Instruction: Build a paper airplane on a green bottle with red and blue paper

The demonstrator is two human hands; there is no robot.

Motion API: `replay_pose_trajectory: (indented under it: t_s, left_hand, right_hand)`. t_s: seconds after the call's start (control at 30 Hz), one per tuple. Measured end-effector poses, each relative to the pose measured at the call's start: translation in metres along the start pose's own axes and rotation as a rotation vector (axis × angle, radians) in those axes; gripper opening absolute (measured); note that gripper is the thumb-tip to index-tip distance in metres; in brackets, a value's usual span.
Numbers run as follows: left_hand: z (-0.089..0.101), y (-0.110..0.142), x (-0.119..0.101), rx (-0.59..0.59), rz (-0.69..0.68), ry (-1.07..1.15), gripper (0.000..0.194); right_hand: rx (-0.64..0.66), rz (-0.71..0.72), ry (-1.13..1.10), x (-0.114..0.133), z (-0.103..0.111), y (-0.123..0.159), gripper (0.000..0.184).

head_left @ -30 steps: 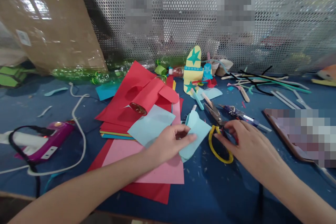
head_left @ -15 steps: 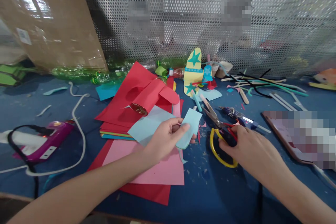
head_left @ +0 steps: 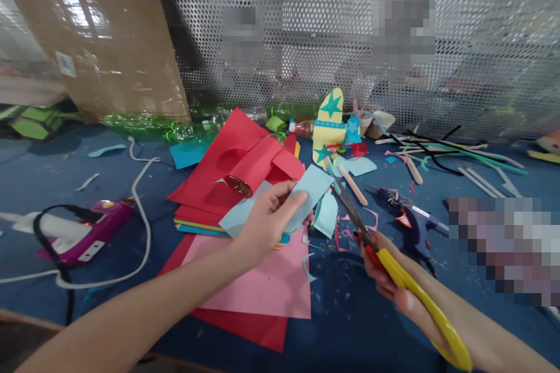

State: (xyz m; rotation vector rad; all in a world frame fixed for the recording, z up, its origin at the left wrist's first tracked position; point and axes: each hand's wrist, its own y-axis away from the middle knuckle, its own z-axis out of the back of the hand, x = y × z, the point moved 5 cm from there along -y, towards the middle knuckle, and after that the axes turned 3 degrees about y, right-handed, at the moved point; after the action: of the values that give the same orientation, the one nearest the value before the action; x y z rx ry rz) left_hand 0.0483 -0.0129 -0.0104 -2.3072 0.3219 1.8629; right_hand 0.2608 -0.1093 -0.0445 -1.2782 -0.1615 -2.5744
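My left hand (head_left: pixel 271 215) pinches a light blue paper piece (head_left: pixel 311 186) between thumb and fingers, above the stacked paper. In my right hand (head_left: pixel 394 280) is a pair of scissors (head_left: pixel 402 271) with yellow and red handles. Their blades point up and left, with the tips close to the right edge of the blue piece; whether they touch it I cannot tell. Below that edge lies another light blue paper piece (head_left: pixel 326 215). A red paper-wrapped bottle (head_left: pixel 254 166) rests on red sheets (head_left: pixel 196 180) behind my left hand. Pink paper (head_left: pixel 258 285) lies under my left wrist.
A glue gun (head_left: pixel 413 227) lies right of the scissors, near a blurred-out phone-like object (head_left: pixel 499 245). At the left are a purple power strip (head_left: pixel 91 233) and a white cable (head_left: pixel 146 233). A yellow paper rocket shape with stars (head_left: pixel 328 128) stands at the back, before a perforated metal panel (head_left: pixel 306 46).
My right hand has picked up the scissors from the table and brought them toward the blue paper. A light blue piece now lies beside my left hand. The view has shifted slightly.
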Motion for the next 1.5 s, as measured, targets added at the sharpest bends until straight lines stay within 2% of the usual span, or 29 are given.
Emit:
replay_pose_trajectory:
  t_s: [0.1, 0.2, 0.27, 0.47, 0.73, 0.93, 1.07, 1.13, 1.3, 1.5]
  left_hand:
    - [0.000, 0.002, -0.002, 0.051, -0.025, -0.057, 0.023]
    - [-0.002, 0.003, -0.004, 0.107, -0.078, -0.135, 0.024]
    - [-0.005, 0.005, -0.007, 0.136, -0.113, -0.191, 0.023]
    - [-0.012, 0.011, -0.006, 0.204, -0.109, -0.272, 0.023]
    - [-0.016, 0.012, -0.003, 0.241, -0.092, -0.277, 0.024]
    - [-0.018, 0.014, -0.002, 0.263, -0.095, -0.268, 0.023]
    - [-0.018, 0.013, -0.001, 0.255, -0.071, -0.261, 0.024]
    - [-0.018, 0.012, -0.001, 0.250, -0.064, -0.265, 0.023]
    - [-0.018, 0.010, -0.002, 0.239, -0.051, -0.264, 0.023]
    - [-0.016, 0.009, 0.001, 0.231, -0.045, -0.273, 0.021]
  right_hand:
    - [0.097, 0.061, 0.163, 0.010, 0.003, 0.006, 0.072]
    - [0.057, 0.138, 0.356, 0.028, 0.008, 0.002, 0.075]
    - [0.047, 0.166, 0.394, 0.038, 0.007, -0.003, 0.076]
    - [0.052, 0.158, 0.371, 0.046, 0.005, -0.008, 0.078]
    - [-0.010, 0.159, 0.358, 0.028, 0.000, -0.004, 0.086]
    - [0.028, 0.194, 0.328, 0.040, -0.001, -0.008, 0.081]
    - [-0.073, 0.272, 0.302, 0.037, 0.000, -0.007, 0.077]
    - [-0.100, 0.251, 0.288, 0.031, 0.000, -0.007, 0.077]
    - [0.007, 0.085, 0.223, 0.031, -0.002, -0.012, 0.070]
    - [0.106, -0.004, 0.127, 0.026, -0.008, -0.016, 0.072]
